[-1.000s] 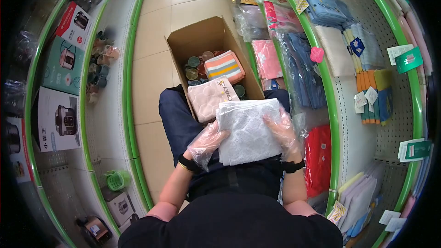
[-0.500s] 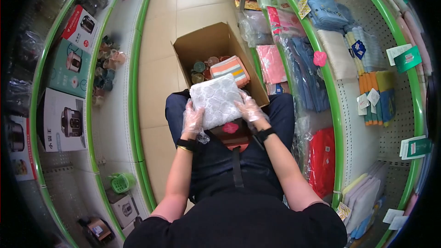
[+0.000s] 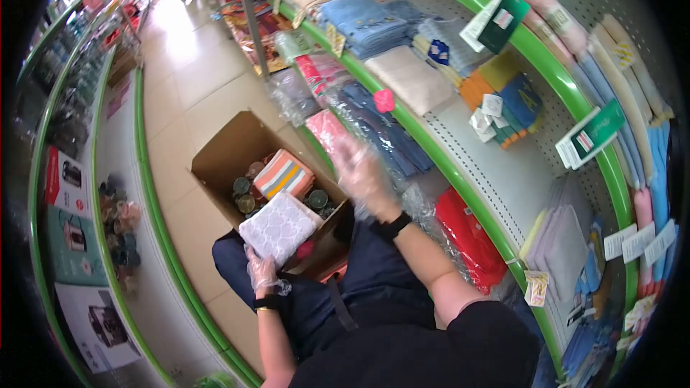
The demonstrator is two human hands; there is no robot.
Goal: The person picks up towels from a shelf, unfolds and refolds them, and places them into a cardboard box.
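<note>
A folded white-grey patterned towel (image 3: 279,228) is held at its lower left corner by my left hand (image 3: 263,271), in a clear plastic glove. The towel lies over the near part of an open cardboard box (image 3: 223,145). Inside the box are an orange, white and grey striped towel (image 3: 283,174) and several round jars or cups (image 3: 245,203). My right hand (image 3: 364,174), also gloved and blurred, is raised to the right of the box with fingers apart, near a pink packaged item (image 3: 327,128) on the lower shelf, holding nothing visible.
Green-edged shelves on the right hold folded blue towels (image 3: 364,23), a cream towel (image 3: 411,77), orange and blue towels (image 3: 496,104) and a red bagged item (image 3: 471,238). Boxed appliances (image 3: 97,323) and small cups (image 3: 121,226) stand on the left shelves. A tiled aisle (image 3: 208,86) runs between.
My right hand has let go of the patterned towel and moved right towards the shelf. My left hand still holds the towel. The view has turned to the right.
</note>
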